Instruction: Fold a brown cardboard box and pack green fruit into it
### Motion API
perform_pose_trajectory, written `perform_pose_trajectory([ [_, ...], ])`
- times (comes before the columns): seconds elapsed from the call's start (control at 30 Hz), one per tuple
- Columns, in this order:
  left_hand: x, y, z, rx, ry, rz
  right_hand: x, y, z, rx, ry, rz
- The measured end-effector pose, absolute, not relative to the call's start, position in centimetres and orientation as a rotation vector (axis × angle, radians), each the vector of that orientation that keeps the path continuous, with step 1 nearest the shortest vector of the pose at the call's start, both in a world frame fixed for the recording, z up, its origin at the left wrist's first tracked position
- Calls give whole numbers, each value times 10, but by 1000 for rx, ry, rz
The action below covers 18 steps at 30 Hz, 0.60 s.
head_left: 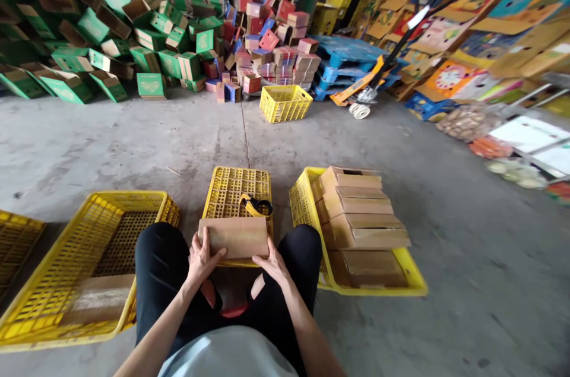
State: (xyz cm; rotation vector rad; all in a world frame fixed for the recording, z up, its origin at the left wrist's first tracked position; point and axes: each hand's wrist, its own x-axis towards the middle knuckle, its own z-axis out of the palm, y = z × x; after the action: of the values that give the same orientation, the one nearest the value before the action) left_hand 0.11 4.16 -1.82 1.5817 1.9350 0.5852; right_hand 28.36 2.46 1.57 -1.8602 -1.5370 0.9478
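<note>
Between my knees, a brown cardboard box rests on an upturned yellow crate. My left hand grips the box's left end, thumb along the near side. At the opposite end my right hand holds it the same way. A yellow and black tape dispenser lies on the crate just beyond the box. To my right, a yellow crate holds several brown cardboard boxes, some stacked above its rim. On my left, another yellow crate contains a brown box with shiny tape on it.
Ahead on the concrete floor stands a yellow crate. Behind it are heaped red and blue boxes, green boxes, blue pallets and an orange pallet jack. Part of another yellow crate shows at far left.
</note>
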Motion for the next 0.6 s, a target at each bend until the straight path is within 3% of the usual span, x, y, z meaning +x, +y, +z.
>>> perform_pose_trajectory([
  [0.1, -5, 47, -9, 1480, 1943, 518, 280, 21, 26, -1828, -1452, 1104],
  [0.27, -21, 55, -4, 1377, 1867, 571, 268, 7, 39, -1781, -1410, 1062],
  [0.6, -22, 57, -18, 1204, 1744, 694, 255, 4, 76, -1738, -1684, 634],
])
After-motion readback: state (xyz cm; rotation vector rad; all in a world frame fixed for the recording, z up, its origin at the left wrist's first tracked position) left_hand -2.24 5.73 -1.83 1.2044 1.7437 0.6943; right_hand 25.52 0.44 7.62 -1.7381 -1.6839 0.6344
